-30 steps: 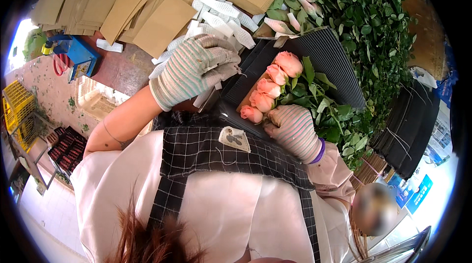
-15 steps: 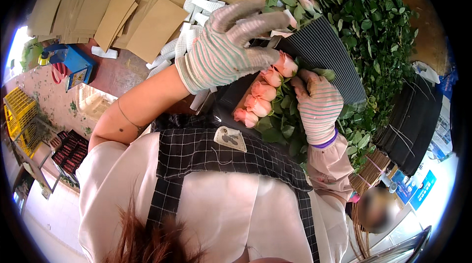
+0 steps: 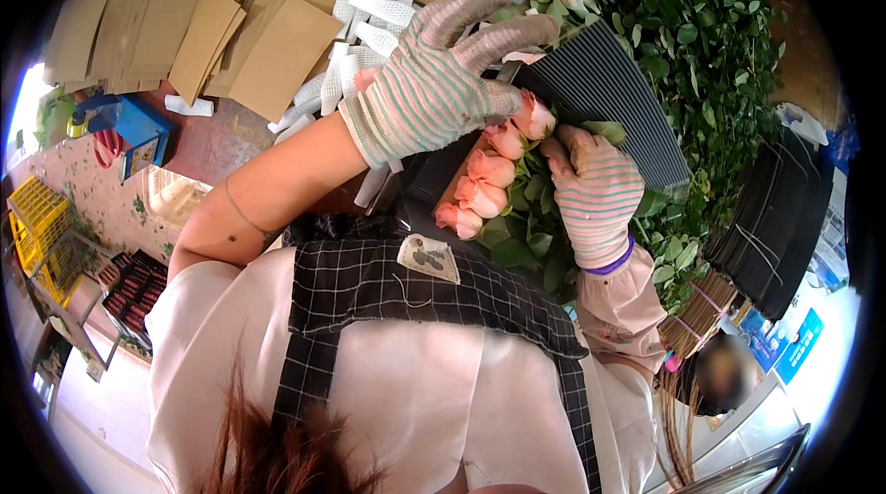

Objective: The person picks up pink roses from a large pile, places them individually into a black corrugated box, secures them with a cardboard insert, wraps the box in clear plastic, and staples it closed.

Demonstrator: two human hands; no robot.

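Note:
Five pink roses [image 3: 487, 165] lie in a row with their leaves in a dark ridged wrapper [image 3: 603, 90]. My gloved left hand [image 3: 429, 88] is over the wrapper's upper left, fingers spread, its thumb at the top rose bloom. My gloved right hand [image 3: 595, 194] has its fingers curled among the leaves just right of the blooms; what is between them is hidden. A kraft board shows under the blooms.
Brown cardboard sheets [image 3: 281, 51] and white foam nets [image 3: 374, 9] cover the upper table. More roses with foliage [image 3: 692, 51] pile at right, beside black stacked sheets [image 3: 766, 226]. Yellow crates [image 3: 37, 231] stand at left. A co-worker [image 3: 711, 374] is at lower right.
My left hand has moved up and right to the roses, its fingers spreading. My right hand has moved up along the blooms from the bottom rose to the upper ones.

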